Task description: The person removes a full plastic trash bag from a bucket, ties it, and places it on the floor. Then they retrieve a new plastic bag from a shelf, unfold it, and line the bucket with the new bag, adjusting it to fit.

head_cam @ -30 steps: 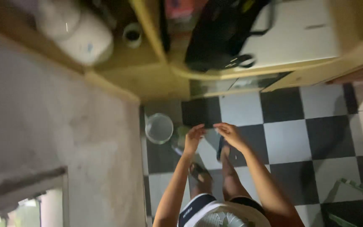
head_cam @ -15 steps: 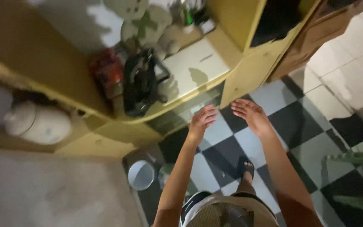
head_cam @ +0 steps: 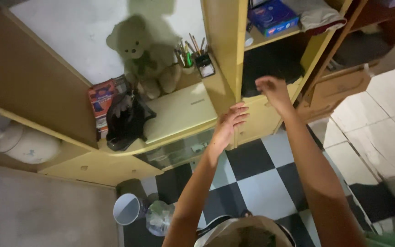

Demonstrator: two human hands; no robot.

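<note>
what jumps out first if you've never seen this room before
Two bare arms reach up from the bottom of the frame, the left hand and right hand both empty and open in front of a yellow shelf unit. To the left of them a pale teddy bear sits on the desk shelf beside a cup of pens. Below, the black and white checkered floor stands out.

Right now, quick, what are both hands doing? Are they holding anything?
Left hand: open, fingers spread, holding nothing, in front of the yellow desk.
Right hand: empty, fingers loosely curled, raised near the dark shelf opening.
</note>
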